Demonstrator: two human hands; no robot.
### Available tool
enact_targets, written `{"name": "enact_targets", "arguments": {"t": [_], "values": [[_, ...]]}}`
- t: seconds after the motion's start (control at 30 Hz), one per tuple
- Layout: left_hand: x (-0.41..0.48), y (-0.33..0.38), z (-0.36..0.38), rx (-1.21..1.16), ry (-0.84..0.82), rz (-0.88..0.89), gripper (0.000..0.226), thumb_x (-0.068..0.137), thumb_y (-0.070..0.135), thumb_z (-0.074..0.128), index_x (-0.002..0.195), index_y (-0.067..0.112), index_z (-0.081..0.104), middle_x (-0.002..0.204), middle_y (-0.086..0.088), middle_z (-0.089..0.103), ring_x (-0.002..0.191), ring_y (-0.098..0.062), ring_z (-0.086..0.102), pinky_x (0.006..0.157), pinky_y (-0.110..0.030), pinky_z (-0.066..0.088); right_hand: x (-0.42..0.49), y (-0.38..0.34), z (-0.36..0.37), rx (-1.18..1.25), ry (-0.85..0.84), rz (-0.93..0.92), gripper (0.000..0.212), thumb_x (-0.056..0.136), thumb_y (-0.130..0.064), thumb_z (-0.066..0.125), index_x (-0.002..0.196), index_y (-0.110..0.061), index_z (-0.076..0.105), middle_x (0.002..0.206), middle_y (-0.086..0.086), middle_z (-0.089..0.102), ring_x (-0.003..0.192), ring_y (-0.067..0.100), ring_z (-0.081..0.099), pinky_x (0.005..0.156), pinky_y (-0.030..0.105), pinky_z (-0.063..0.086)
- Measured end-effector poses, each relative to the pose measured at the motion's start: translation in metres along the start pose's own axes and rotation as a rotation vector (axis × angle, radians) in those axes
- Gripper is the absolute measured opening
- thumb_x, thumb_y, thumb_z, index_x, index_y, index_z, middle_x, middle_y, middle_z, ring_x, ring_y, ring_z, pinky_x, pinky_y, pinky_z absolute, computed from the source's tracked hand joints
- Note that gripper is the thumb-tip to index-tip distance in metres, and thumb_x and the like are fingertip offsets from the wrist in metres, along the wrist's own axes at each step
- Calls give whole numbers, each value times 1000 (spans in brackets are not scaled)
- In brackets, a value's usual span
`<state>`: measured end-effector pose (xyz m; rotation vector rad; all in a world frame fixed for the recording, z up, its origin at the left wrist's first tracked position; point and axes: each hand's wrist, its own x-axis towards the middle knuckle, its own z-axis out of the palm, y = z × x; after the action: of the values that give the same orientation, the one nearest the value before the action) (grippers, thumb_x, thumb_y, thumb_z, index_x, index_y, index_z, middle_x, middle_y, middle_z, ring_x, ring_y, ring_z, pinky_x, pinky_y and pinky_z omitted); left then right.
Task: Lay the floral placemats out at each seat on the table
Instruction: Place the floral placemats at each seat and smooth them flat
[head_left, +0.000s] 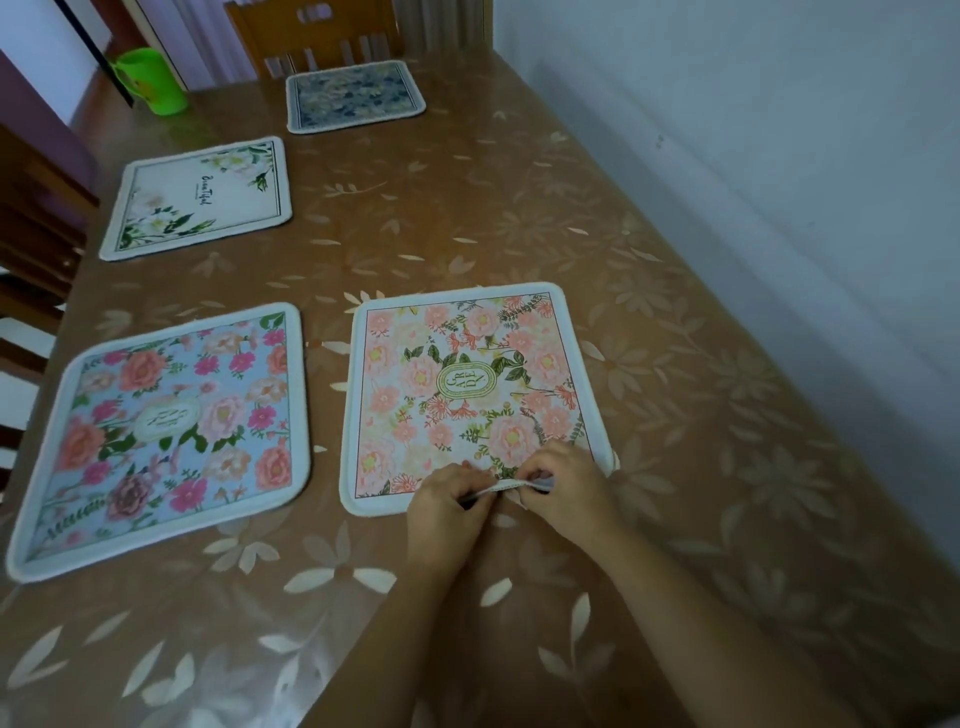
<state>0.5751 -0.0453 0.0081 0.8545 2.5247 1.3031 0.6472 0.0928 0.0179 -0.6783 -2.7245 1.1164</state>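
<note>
Several floral placemats lie flat on the brown table. A pink-and-cream placemat (467, 384) sits in the near middle. Both hands pinch its near edge, which is lifted slightly off the table: my left hand (449, 512) beside my right hand (563, 486). A blue placemat with pink roses (166, 431) lies to its left near the table's left edge. Farther back on the left is a white placemat with green leaves (200, 197). A dark blue placemat (356, 96) lies at the far end.
The table (675, 415) has a glossy brown cover with pale flowers. A wall runs along its right side. A green cup (150, 80) stands at the far left corner. One wooden chair (317, 36) is at the far end and another chair (36, 218) on the left.
</note>
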Motion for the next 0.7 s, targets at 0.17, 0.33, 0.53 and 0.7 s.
{"name": "enact_targets", "arguments": {"t": [0.17,0.33,0.53,0.7], "values": [[-56,20,11,-3,-11,-40,14,72,4,75,84,11,74,82,-5,71,81,-21,62,71,-36,52,-53,10,-13,-3,-64,6,6,74,-10,68,79,-12,70,87,4,63,82,15,53,71,16,34],[-97,38,16,-8,-54,-86,14,74,5,74,85,12,75,86,-4,71,84,-20,62,75,-35,52,-95,16,-23,-10,-113,34,8,74,-12,68,81,-12,71,89,4,64,83,15,54,70,17,36],[-129,57,20,-43,-88,-167,12,74,8,74,86,12,75,86,-4,70,85,-20,62,77,-35,51,-124,19,-34,-33,-211,59,9,74,-15,69,82,-16,72,74,-11,53,76,10,49,61,19,36],[-150,62,21,-29,-96,-151,12,73,5,74,85,9,75,86,-9,71,82,-23,63,75,-36,52,-142,19,-40,-50,-291,72,12,72,-16,71,84,-14,71,67,-19,43,73,10,49,64,23,37]]}}
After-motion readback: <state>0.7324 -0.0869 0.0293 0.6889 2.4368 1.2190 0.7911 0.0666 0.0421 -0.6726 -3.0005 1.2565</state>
